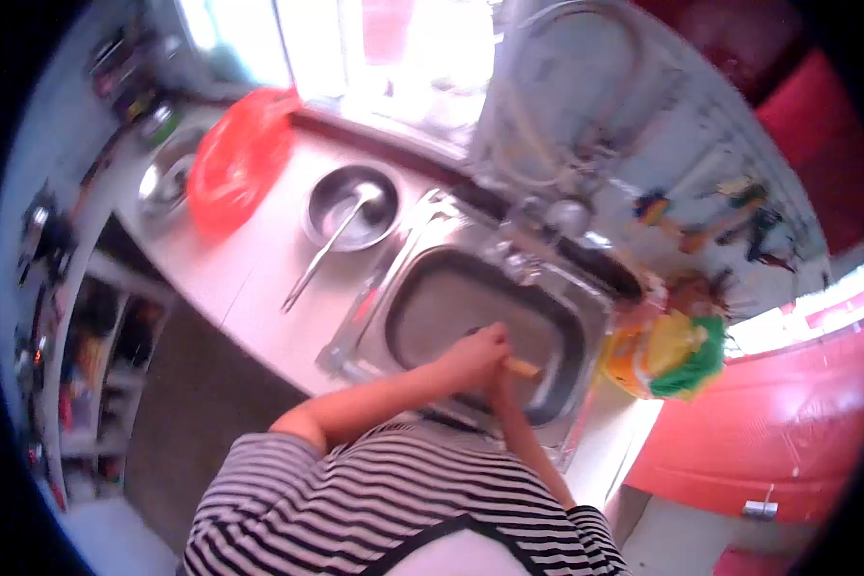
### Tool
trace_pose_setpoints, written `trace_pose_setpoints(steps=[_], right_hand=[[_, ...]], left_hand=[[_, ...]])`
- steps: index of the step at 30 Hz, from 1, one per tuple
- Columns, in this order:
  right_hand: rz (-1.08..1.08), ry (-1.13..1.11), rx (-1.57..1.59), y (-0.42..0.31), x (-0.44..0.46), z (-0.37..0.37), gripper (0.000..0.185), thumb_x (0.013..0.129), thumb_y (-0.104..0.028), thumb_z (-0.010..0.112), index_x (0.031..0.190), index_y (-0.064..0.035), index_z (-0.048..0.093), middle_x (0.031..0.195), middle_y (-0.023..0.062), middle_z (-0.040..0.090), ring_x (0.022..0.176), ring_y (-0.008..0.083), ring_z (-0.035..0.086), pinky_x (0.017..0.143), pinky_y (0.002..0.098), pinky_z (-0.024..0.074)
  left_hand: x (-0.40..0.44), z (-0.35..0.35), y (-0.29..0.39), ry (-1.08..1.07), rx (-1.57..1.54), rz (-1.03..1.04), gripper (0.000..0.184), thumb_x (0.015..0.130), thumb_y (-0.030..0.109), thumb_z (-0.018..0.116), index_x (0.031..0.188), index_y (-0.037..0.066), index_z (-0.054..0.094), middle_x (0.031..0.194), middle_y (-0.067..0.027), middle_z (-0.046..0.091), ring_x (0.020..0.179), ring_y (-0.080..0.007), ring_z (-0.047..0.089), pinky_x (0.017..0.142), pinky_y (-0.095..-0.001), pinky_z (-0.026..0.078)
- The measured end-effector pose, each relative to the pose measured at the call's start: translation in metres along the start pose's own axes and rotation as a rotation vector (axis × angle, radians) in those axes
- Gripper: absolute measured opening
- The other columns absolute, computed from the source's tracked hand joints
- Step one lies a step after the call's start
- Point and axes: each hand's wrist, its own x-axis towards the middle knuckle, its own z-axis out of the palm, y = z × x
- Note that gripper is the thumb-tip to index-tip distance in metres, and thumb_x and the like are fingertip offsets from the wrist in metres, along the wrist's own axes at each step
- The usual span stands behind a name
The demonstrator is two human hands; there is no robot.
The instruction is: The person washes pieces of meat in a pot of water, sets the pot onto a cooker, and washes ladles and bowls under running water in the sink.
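Over the basin of a metal sink (456,288), my two hands are pressed together and closed. My left hand (485,348) lies on top, its fingers curled against the other hand. Just below it is my right hand (498,380), partly covered. A short yellow-brown stick-like piece (523,368) juts out to the right from between them; blur hides its kind and its other end. Beyond the hands, the metal tap (520,264) stands at the sink's back edge.
Left of the sink, a metal bowl (314,216) holds a long-handled ladle (319,267). A red plastic bag (240,168) and another metal pan (158,182) stand farther left. Yellow and green bags (667,350) crowd the sink's right side. Utensils (730,219) hang on the wall.
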Motion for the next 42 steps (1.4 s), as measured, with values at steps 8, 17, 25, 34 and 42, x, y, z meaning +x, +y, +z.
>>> trace_pose_setpoints(steps=[8,17,25,34,42], right_hand=[[-0.062,0.239,-0.708,-0.091,0.022,-0.021,0.022,0.089,-0.02,0.036,0.089,-0.0045,0.051,0.083,0.0118,0.057,0.07,0.0242,0.059,0.065,0.0353,0.0446],[-0.34,0.365,-0.79,-0.27,0.094,-0.068,0.023,0.088,-0.023,0.04,0.077,-0.0054,0.047,0.059,0.0057,0.052,0.048,0.0166,0.05,0.046,0.0278,0.0421],[-0.307,0.303,-0.515,-0.334,0.122,-0.059,0.036,0.091,-0.031,0.034,0.069,-0.0067,0.047,0.051,0.0018,0.05,0.039,0.0072,0.041,0.036,0.0221,0.0332],[-0.354,0.316,-0.653,-0.337,0.138,-0.073,0.039,0.091,-0.031,0.033,0.065,-0.005,0.048,0.052,0.0041,0.051,0.035,0.0095,0.042,0.033,0.0244,0.0336],[-0.178,0.348,-0.494,-0.32,0.169,-0.103,0.038,0.089,-0.039,0.035,0.1,-0.0052,0.048,0.087,0.0072,0.057,0.059,0.0133,0.053,0.046,0.0259,0.0432]], left_hand=[[-0.025,-0.027,-0.078,0.309,-0.543,-0.179,0.044,0.074,0.006,0.06,0.114,0.005,0.043,0.114,-0.0113,0.045,0.097,-0.0205,0.051,0.079,-0.0289,0.045],[-0.095,-0.066,-0.202,0.815,-1.576,-0.665,0.027,0.08,0.015,0.057,0.101,0.002,0.049,0.095,-0.0108,0.057,0.084,-0.0207,0.058,0.071,-0.0293,0.048],[-0.105,-0.083,-0.219,0.997,-2.074,-0.378,0.019,0.079,0.021,0.06,0.085,0.004,0.053,0.088,-0.0139,0.061,0.081,-0.0224,0.06,0.071,-0.0335,0.051],[-0.099,-0.092,-0.211,1.218,-2.225,-0.144,0.031,0.079,0.021,0.06,0.1,0.0,0.052,0.093,-0.0199,0.058,0.087,-0.0279,0.058,0.08,-0.0351,0.049],[-0.106,-0.088,-0.24,1.362,-1.755,0.148,0.033,0.086,0.022,0.049,0.103,-0.006,0.051,0.101,-0.0216,0.055,0.096,-0.0298,0.055,0.084,-0.0339,0.048]])
